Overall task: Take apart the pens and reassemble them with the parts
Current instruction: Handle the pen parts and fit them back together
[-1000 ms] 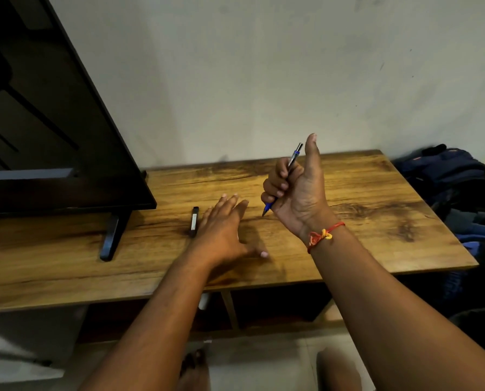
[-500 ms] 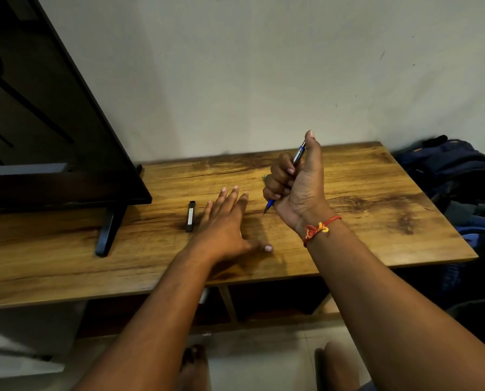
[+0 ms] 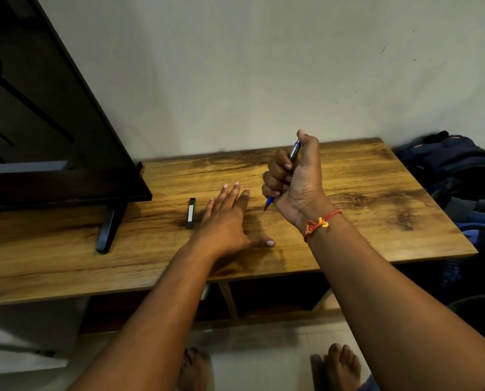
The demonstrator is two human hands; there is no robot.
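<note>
Standing at frame left, a dark screen (image 3: pixel 52 122) occupies the worktop (image 3: pixel 376 193). A black pen part (image 3: pixel 190 213) lies left of centre, just beside the left hand (image 3: pixel 227 221), whose fingers are straight and spread. Right of centre, the right hand (image 3: pixel 295 182) is clenched round a blue pen (image 3: pixel 294 150), tip down, thumb on top.

Blue and silver pen (image 3: pixel 292 159), streaky brown woodgrain table (image 3: pixel 376 193), red-orange wrist thread (image 3: pixel 319 223), black TV (image 3: pixel 38 122)
</note>
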